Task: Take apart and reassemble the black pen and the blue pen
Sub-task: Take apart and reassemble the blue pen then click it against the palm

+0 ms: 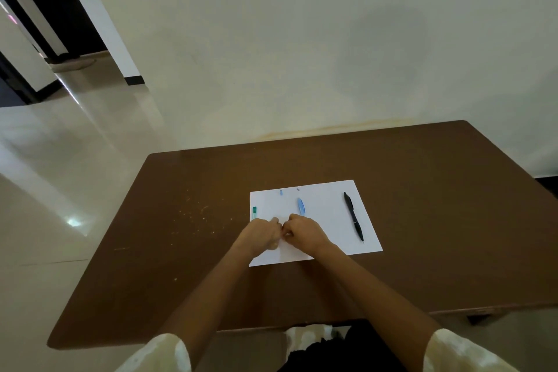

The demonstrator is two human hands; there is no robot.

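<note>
The black pen (353, 216) lies whole on the right side of a white sheet of paper (326, 220). A light blue pen piece (301, 206) rests near the sheet's middle, just beyond my right hand. Two tiny parts, one blue (281, 192) and one grey (298, 189), sit near the sheet's far edge. My left hand (262, 235) and my right hand (303, 232) meet over the sheet's near left part, fingers curled and touching. Whatever they pinch between them is hidden by the fingers.
A small green piece (254, 212) lies at the sheet's left edge. The sheet sits on a brown table (181, 251) with pale crumbs (196, 214) scattered to the left. A wall stands right behind the table's far edge; floor lies to the left.
</note>
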